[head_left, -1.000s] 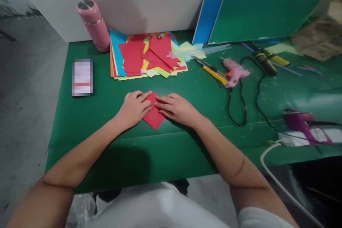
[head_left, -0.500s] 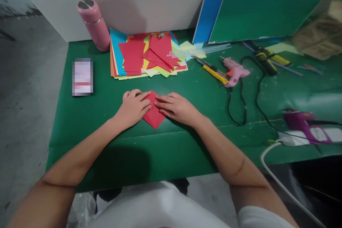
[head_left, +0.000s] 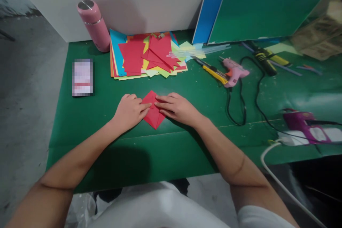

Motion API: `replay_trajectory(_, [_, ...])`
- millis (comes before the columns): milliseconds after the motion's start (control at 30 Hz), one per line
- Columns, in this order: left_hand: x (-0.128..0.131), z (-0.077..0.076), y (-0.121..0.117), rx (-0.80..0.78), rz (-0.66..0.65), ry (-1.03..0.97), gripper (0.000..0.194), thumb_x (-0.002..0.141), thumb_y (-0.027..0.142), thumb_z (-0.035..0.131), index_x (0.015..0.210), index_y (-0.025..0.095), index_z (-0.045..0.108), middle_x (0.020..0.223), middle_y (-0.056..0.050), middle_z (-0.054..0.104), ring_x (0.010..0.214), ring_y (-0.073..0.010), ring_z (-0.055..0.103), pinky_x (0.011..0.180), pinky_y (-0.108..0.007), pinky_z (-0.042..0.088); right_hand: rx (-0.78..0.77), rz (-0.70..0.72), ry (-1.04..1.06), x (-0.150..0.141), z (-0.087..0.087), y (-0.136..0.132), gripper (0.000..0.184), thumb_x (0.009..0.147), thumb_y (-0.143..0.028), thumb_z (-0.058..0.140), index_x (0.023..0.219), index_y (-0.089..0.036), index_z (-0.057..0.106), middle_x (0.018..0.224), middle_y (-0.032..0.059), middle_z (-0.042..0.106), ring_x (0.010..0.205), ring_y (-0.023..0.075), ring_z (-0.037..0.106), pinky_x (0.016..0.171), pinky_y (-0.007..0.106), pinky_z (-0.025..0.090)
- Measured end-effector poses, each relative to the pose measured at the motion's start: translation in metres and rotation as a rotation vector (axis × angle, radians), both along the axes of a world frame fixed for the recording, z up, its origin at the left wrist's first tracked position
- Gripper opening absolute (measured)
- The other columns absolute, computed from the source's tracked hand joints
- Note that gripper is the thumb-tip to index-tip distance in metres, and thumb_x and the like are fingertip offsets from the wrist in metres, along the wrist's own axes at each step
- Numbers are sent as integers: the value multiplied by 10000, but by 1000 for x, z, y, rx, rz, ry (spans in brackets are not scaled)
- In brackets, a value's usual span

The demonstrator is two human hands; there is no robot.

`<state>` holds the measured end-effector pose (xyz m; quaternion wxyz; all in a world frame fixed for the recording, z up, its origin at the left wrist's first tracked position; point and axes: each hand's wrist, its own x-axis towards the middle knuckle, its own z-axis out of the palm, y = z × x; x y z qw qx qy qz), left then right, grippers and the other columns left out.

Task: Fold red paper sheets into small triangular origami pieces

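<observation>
Red paper (head_left: 155, 119), folded into a kite-like diamond, lies flat on the green table (head_left: 184, 153) in front of me, between my hands. My right hand (head_left: 179, 108) is unclenched, its extended fingers resting on the paper's right side. My left hand (head_left: 128, 112) is partly curled, one finger reaching onto the left side; its thumb is hidden, so I can't tell whether it pinches the edge.

I judge this to be a moment for pressing creases. Steady, light pressure from the right fingers should anchor the sheet, while a left fingertip runs along each fold from the middle outward. Edges need to meet cleanly at the points before firm pressure, since a skewed crease is hard to undo. The coloured paper pile (head_left: 132, 57) sits just beyond, apart from my work.
</observation>
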<state>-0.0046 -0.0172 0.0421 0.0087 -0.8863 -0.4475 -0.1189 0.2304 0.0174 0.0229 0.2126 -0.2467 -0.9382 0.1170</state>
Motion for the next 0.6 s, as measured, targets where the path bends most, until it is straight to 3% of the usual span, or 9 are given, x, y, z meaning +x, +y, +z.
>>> replay_trajectory(100, [1, -6, 2, -12, -12, -82, 280, 962, 307, 504, 976, 198, 761, 810, -81, 641, 759, -220, 535, 669, -358, 417, -28, -23, -6, -2, 1, -1, 265, 956, -267, 536, 1157, -177, 685, 1249, 125, 671, 948, 222, 624, 831, 412, 522])
replay_trajectory(233, [4, -13, 6, -19, -105, -200, 333, 1002, 242, 409, 916, 123, 709, 1103, -132, 653, 908, -212, 585, 818, -377, 487, -62, -91, 4, -8, 1, -2, 316, 943, -313, 563, 1221, -175, 623, 1220, 139, 671, 1008, 250, 624, 850, 424, 510])
replay_trajectory(400, [11, -15, 7, 26, -112, -161, 309, 1005, 200, 380, 947, 111, 671, 1093, -151, 669, 992, -231, 601, 848, -387, 493, -44, -231, 95, -13, -5, -4, 400, 903, -398, 616, 1211, -144, 585, 1137, 160, 682, 1027, 281, 624, 860, 429, 513])
replay_trajectory(600, [12, -15, 7, 41, -122, -113, 305, 995, 161, 365, 1121, 70, 628, 1215, -178, 651, 1050, -238, 595, 825, -375, 484, -197, -396, 178, -8, -6, -2, 263, 932, -367, 550, 1107, -198, 653, 899, 69, 725, 755, 196, 659, 720, 342, 533])
